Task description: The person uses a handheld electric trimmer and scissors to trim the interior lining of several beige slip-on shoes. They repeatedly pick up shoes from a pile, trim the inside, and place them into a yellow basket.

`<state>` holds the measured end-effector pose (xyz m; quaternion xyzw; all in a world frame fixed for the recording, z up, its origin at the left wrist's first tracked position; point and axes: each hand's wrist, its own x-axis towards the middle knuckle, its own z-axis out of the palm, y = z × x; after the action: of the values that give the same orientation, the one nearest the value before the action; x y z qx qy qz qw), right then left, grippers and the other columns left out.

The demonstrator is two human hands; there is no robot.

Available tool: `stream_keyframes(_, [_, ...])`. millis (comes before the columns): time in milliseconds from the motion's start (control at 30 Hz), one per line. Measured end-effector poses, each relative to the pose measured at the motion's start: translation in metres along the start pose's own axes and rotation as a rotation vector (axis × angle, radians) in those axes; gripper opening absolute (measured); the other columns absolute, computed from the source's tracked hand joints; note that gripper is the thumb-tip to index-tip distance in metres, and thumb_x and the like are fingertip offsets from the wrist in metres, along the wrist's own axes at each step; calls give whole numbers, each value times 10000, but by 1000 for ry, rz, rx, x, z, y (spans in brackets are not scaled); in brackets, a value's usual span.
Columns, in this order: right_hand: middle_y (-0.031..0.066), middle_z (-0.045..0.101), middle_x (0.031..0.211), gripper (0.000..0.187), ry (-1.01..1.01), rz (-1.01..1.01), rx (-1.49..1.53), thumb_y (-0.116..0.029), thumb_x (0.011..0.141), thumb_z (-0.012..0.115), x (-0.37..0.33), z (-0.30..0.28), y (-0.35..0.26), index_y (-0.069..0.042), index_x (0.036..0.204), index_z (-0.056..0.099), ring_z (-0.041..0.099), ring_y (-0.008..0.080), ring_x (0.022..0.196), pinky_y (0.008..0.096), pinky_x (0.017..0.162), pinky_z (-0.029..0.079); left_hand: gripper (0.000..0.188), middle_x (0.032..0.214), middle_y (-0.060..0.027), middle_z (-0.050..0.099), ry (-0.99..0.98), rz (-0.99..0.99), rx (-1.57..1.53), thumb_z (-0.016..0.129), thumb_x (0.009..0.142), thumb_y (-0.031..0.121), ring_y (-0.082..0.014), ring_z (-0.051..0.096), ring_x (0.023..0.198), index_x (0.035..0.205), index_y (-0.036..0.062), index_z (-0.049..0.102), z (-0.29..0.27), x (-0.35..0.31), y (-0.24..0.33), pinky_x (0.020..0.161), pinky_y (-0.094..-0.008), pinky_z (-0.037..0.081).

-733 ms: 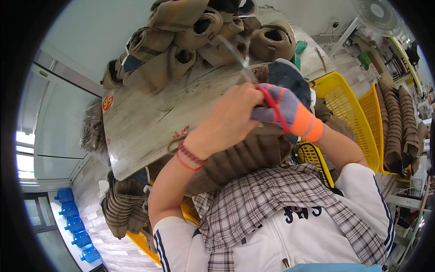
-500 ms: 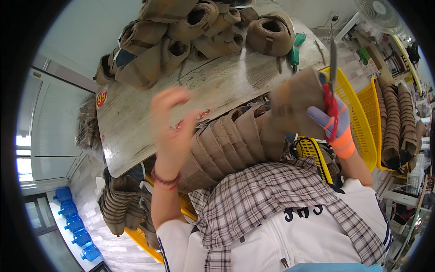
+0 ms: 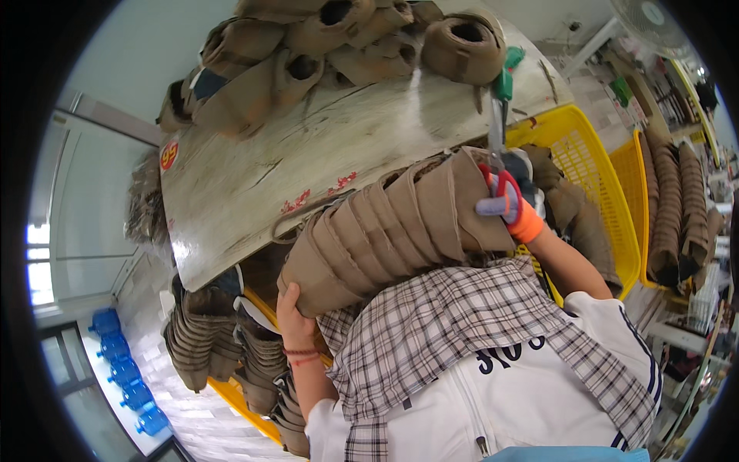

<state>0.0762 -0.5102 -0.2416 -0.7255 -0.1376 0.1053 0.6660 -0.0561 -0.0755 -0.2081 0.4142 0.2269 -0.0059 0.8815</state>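
Across my lap, against the table edge, lies a row of nested brown shoe uppers (image 3: 377, 231). My left hand (image 3: 296, 312), bare with a red bracelet, grips the row's left end, thumb on the outside; its other fingers are mostly hidden. At the opposite end is my right hand (image 3: 502, 206), in a purple and orange glove. It is closed round the red handles of scissors (image 3: 496, 146), whose blades point up toward the table. This hand also rests against the last upper; whether it grips that too, I cannot tell.
Fleece-lined brown uppers (image 3: 300, 69) are heaped on the table (image 3: 231, 185). A green-handled tool (image 3: 504, 83) lies near its right edge. Yellow baskets (image 3: 627, 231) with more uppers stand at the right; another yellow basket (image 3: 239, 400) is low at the left.
My left hand has come down onto the row's left end. My right hand has lowered with the scissors, and the upper it held out now sits at the row's right end.
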Motion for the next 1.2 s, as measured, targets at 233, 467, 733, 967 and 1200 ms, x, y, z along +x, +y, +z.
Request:
stream_keyframes(233, [30,459,981,385,-274,349,-5,-187,775,703,35,34,-87,-15,1075,534,434,132,943,282,835,372,600,1230,-143,529,-144,-138,-75,662,743,103,-305,525,1115,1285,-1,428,-4,7,3,950,-432,433])
stream_keyframes(467, [88,504,1244,672,-389,261,438,-242,796,685,42,36,-39,-3,1332,356,466,153,1166,296,968,381,764,1249,-163,516,-294,-233,-260,646,559,62,-370,494,1131,1286,-2,419,-41,21,-13,984,-486,401])
stream_keyframes(733, [43,576,960,325,-266,163,530,-259,907,518,34,65,27,-12,1115,485,531,125,878,246,777,424,763,1262,-139,509,-146,-270,60,743,617,88,-316,491,1152,1301,5,416,-39,-5,15,961,-440,423])
stream_keyframes(967, [12,530,638,286,-184,145,370,-314,932,456,5,33,-3,-48,844,513,490,86,546,215,476,373,252,700,-91,659,-111,-155,1347,577,833,206,-172,628,652,795,-31,656,5,8,129,621,-272,486])
stream_keyframes(1200, [65,581,675,321,457,289,656,-373,857,551,45,-75,20,-67,951,579,529,151,508,262,408,404,397,1330,-135,453,-612,1195,1628,615,762,-9,-293,412,1245,1154,26,564,244,95,85,1017,-357,347])
